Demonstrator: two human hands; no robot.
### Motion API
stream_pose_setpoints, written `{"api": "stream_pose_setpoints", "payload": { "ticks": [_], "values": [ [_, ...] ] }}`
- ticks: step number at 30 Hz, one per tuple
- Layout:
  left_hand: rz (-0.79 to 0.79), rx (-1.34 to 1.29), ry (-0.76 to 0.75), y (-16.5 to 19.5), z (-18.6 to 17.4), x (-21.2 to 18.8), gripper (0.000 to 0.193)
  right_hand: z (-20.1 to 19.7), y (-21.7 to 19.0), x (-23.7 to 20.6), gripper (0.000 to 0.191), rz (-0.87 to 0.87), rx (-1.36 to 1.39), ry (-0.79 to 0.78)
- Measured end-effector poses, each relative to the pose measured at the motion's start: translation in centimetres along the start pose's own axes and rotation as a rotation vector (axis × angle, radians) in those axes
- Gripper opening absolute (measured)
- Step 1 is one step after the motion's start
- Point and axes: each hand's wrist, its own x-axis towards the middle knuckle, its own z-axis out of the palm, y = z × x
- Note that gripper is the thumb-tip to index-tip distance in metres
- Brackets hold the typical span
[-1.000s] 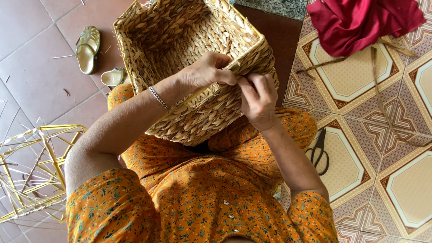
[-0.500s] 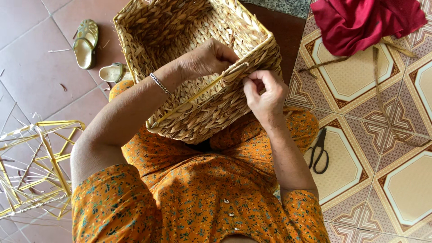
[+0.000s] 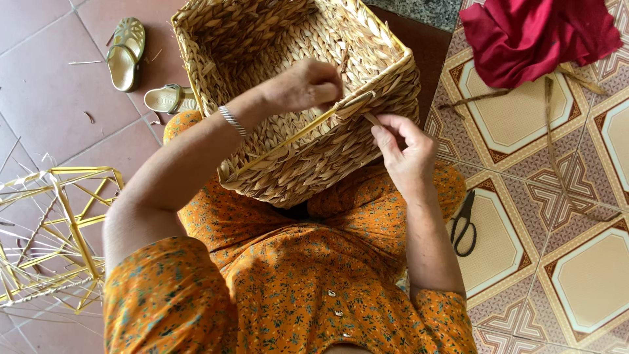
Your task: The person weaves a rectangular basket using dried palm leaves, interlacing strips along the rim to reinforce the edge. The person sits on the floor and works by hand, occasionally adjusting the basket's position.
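Leftmost, a bare frame of yellow sticks is lying on the reddish floor tiles, with a pair of pale sandals sitting farther off, well clear of the work. Moving right, the woven straw basket is resting tilted on the person's lap, its open mouth facing away, probably so the near rim sits within easy reach. The left hand is curling over that rim with fingers pressed together, seemingly pinning the weave and the yellow rim strip in place; exactly what the fingertips are clamping is hidden. Just right of it, the right hand is pinching a thin straw strand at the basket's near right corner, thumb and forefinger closed on it, apparently keeping it taut against the rim. Further right, black scissors are lying on the patterned tiles near the person's right arm, handy but untouched. Far right, a crumpled red cloth is sitting on the floor with loose brown strands trailing out from beneath it.
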Motion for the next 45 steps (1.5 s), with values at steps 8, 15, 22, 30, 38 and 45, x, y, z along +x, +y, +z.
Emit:
{"api": "stream_pose_setpoints", "payload": {
  "ticks": [8, 15, 22, 30, 38, 45],
  "values": [
    [-0.071, -0.054, -0.114, -0.5, 0.6, -3.0, 0.022, 0.3, -1.5, -0.3, 0.008, 0.071, -0.12, -0.057],
    [-0.268, -0.283, -0.135, 0.0, 1.5, -3.6, 0.02, -2.4, -3.3, -2.1, 0.012, 0.014, -0.109, -0.029],
    [-0.08, -0.208, -0.029, 0.0, 2.3, -4.0, 0.013, -0.4, -4.7, -6.3, 0.018, -0.12, -0.036, -0.158],
    [-0.113, -0.226, -0.05, 0.2, 1.6, -4.7, 0.016, -4.6, -5.3, -7.9, 0.029, -0.055, 0.338, -0.145],
    [-0.227, -0.32, 0.014, 0.0, 2.7, -3.2, 0.016, -4.1, -5.9, -7.1, 0.023, -0.331, 0.241, 0.212],
    [-0.126, -0.228, 0.043, 0.1, 2.9, -4.3, 0.02, -3.0, -5.8, -4.6, 0.015, -0.176, 0.02, -0.139]
  ]
}}
